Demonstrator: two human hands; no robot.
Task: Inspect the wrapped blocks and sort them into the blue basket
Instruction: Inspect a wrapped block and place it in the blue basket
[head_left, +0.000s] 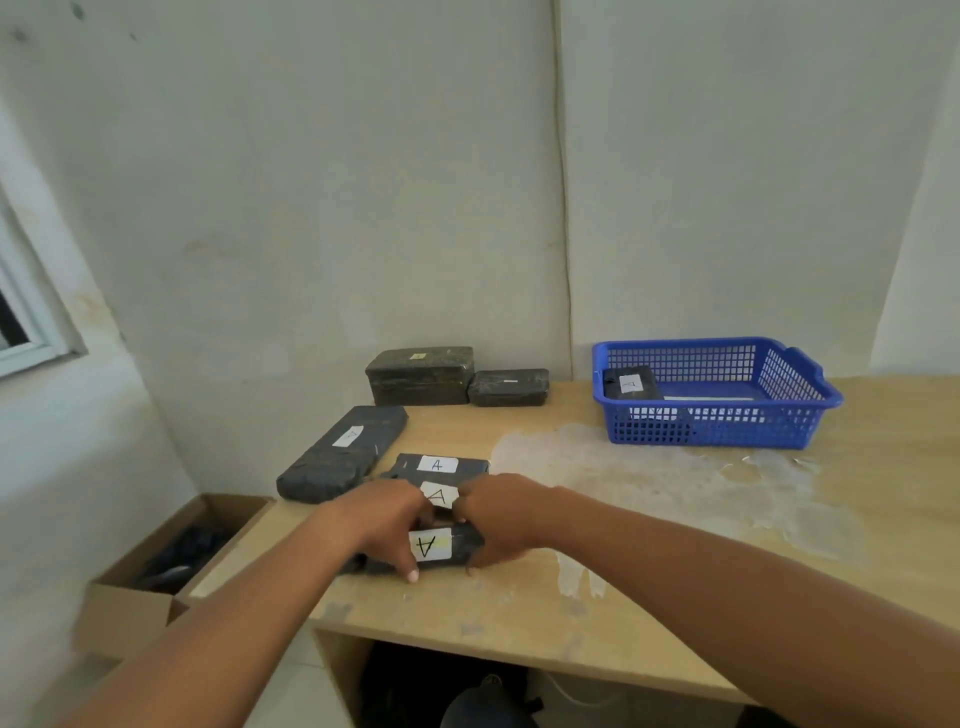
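Right now both my hands are on the nearest wrapped block (441, 551) at the front of the bench (649, 571) — left hand (382, 525) curled over its left end with a fingertip down at the front edge, right hand (498, 519) clamped round its right end. Its white "A" label faces up between them. Two more labelled blocks (436, 470) lie just behind, touching or nearly so, and a long block (343, 452) sits off to the left. The blue basket (727, 426) is well apart to the right, with one labelled block (631, 387) already inside. Risks, as I judge it: lifting could drag the neighbour behind along, since my fingers crowd it; the slick wrap could slip — the grip is only at the ends; and carrying across, I could clip the basket rim. Two unmarked dark boxes (421, 376) stand by the wall.
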